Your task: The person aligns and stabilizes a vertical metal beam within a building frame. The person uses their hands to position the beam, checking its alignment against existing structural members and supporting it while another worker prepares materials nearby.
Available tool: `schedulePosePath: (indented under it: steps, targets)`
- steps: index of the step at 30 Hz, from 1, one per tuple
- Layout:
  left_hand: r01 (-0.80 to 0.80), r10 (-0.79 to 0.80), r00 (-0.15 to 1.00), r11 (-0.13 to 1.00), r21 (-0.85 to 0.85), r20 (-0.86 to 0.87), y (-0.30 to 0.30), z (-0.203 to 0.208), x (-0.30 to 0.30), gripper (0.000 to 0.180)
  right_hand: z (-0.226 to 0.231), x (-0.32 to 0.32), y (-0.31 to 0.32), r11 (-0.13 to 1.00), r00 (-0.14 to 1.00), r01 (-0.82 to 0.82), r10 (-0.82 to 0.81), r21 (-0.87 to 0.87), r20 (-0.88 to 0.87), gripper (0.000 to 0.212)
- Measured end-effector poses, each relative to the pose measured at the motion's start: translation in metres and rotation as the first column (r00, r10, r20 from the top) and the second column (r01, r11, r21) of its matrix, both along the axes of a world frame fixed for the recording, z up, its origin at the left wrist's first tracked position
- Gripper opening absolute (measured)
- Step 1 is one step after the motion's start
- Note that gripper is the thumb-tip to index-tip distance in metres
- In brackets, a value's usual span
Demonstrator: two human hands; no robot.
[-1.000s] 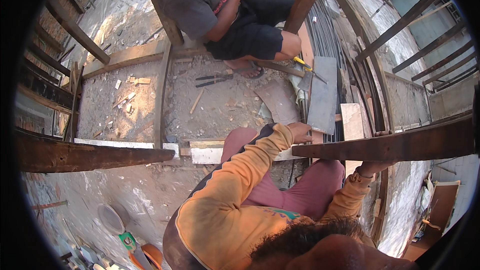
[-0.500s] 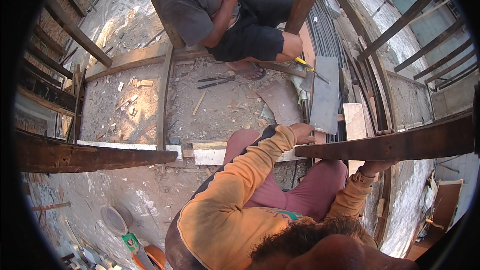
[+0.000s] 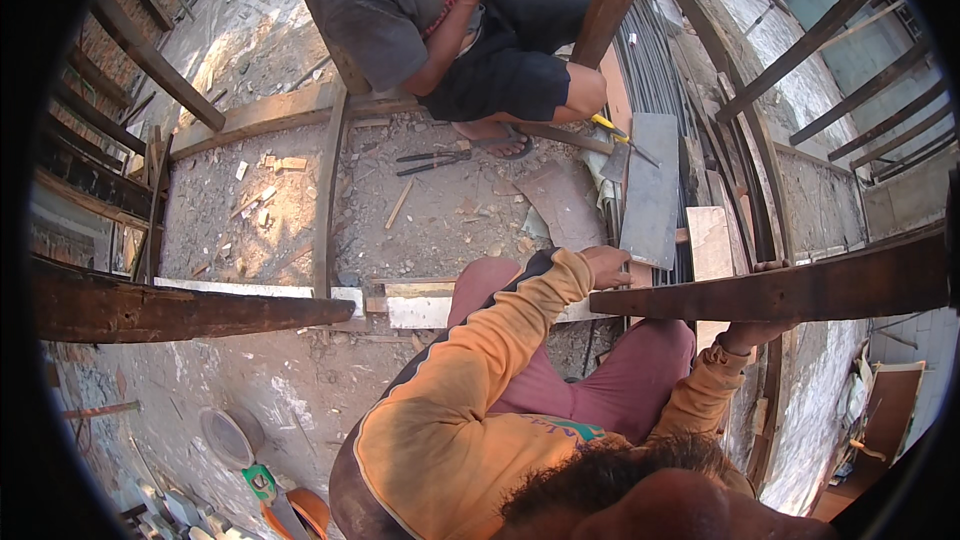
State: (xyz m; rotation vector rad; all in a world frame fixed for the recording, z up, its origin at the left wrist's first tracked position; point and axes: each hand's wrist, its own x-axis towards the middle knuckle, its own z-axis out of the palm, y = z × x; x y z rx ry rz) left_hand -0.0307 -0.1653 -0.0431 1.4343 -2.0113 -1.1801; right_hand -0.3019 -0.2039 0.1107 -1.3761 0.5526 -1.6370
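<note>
My right hand (image 3: 752, 334) is wrapped round a dark wooden post (image 3: 830, 286), with fingertips showing over its far side. Close to that post's narrow end is my left hand (image 3: 606, 267), its fingers bent together beside a pale strip of wood. What they pinch, if anything, is too small to make out. Just beyond the left hand lies a flat grey sheet (image 3: 650, 190), resting over dark bars (image 3: 645, 60). A yellow-handled tool (image 3: 609, 127) lies across its far edge.
A co-worker in a grey shirt (image 3: 375, 15) sits ahead. Long-handled pliers or cutters (image 3: 433, 161) lie on the rubble floor. Timber beams (image 3: 330, 200) frame the ground, and another dark post (image 3: 190, 314) stands at left. A green-handled saw (image 3: 262, 485) and bucket (image 3: 231, 437) are behind left.
The co-worker's raised hand has shifted slightly, and a small orange-red thing shows in it. My two hands keep their places at the post.
</note>
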Motion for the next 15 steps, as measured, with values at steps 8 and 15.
schedulePosePath:
  steps: [8,15]
  targets:
    - [-0.002,0.002,1.0,1.0,-0.01,-0.009,0.003,0.008,0.0,0.057,0.003,0.0,0.002,0.997,0.994,0.081,-0.08,0.01,-0.079,0.094]
    - [0.001,-0.002,0.999,1.0,-0.023,-0.037,0.003,0.007,0.0,0.058,0.002,0.004,0.002,0.994,0.988,0.077,-0.086,-0.077,-0.126,0.096]
